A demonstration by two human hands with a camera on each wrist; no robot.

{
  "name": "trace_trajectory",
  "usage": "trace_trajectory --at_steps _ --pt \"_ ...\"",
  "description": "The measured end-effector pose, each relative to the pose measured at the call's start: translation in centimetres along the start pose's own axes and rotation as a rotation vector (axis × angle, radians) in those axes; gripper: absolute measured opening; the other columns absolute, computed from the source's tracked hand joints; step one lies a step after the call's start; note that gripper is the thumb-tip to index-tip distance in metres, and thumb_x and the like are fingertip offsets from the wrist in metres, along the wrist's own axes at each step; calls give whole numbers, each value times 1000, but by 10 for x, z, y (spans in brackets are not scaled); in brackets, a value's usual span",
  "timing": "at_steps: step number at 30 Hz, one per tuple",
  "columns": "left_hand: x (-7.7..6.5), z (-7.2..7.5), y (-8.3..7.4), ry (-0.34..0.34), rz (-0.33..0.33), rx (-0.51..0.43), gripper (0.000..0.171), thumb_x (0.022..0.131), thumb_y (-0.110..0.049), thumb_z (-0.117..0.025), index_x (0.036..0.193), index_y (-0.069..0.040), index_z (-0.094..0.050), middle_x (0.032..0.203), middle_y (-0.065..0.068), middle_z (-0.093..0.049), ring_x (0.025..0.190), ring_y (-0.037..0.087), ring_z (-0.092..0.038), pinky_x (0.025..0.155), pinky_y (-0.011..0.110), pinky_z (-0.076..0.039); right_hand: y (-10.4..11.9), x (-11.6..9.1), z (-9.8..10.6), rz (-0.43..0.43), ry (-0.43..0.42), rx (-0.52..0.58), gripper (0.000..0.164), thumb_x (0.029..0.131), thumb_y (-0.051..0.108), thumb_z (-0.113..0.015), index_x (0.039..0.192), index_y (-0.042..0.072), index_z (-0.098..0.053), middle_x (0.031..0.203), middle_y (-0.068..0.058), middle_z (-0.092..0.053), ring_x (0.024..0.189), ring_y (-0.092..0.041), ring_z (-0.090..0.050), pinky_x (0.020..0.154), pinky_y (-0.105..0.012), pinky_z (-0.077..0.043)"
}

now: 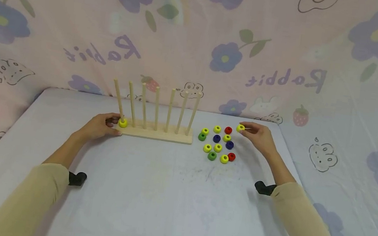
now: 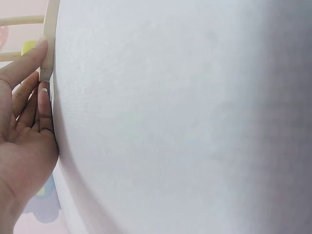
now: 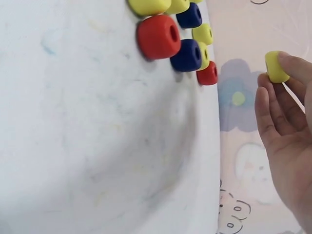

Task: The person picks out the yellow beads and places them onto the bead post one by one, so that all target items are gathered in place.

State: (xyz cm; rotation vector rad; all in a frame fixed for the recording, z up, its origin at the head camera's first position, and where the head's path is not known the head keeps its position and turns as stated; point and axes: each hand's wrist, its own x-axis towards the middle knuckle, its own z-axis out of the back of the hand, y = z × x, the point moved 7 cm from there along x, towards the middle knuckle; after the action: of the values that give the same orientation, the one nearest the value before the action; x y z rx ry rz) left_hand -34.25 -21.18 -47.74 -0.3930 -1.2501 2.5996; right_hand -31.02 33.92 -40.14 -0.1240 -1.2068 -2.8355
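Note:
My left hand (image 1: 98, 126) grips the left end of a wooden peg rack (image 1: 155, 134), with its thumb on the front edge of the base and its other fingers behind the end. Several upright dowels rise from the rack. On the leftmost one sits a yellow bead (image 1: 123, 123), right beside my left fingertips. My right hand (image 1: 258, 138) pinches another yellow bead (image 3: 277, 67) between thumb and fingertips, lifted over the far right of the table. The hole of this bead shows in the head view. Close to its left lies a red bead (image 1: 228, 130).
Several loose beads lie in a cluster right of the rack, among them a blue bead (image 1: 229, 145), a green bead (image 1: 212, 156) and a red bead (image 3: 158, 37). They stand on a white-covered table (image 1: 152, 191). A patterned cloth (image 1: 184, 35) hangs behind.

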Motion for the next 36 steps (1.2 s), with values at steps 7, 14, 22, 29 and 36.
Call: trace_trajectory --at_steps 7,14,22,29,36 --pt "0 -2 1 -1 0 2 79 84 -22 -81 148 1 -41 134 23 -54 112 33 -49 95 40 -40 21 3 6 61 -27 10 38 93 28 -72 126 10 -68 115 -12 -71 104 -27 -67 85 -28 -55" --pt "0 -2 1 5 13 -2 78 85 -22 -80 148 0 -41 135 22 -53 112 33 -49 96 41 -40 38 7 9 96 -22 47 37 93 25 -71 127 9 -68 116 -13 -70 103 -25 -67 82 -15 -51" --pt "2 -2 -2 13 17 -10 79 85 -23 -81 149 -1 -41 135 22 -52 115 34 -48 99 44 -39 61 6 6 125 37 117 38 91 28 -74 124 9 -68 113 -9 -70 99 -16 -66 84 -19 -52" --pt "-1 -2 -3 12 27 -4 81 84 -26 -81 149 0 -39 136 23 -51 116 35 -48 100 45 -39 89 11 2 188 65 178 33 91 21 -74 120 6 -68 112 -9 -68 97 -13 -67 86 -19 -53" --pt "-3 0 -1 11 33 -12 80 86 -24 -80 150 0 -39 137 23 -51 117 35 -47 99 45 -39 122 17 -4 232 83 254 31 92 5 -70 122 -2 -66 115 -14 -68 97 -14 -66 86 -20 -52"
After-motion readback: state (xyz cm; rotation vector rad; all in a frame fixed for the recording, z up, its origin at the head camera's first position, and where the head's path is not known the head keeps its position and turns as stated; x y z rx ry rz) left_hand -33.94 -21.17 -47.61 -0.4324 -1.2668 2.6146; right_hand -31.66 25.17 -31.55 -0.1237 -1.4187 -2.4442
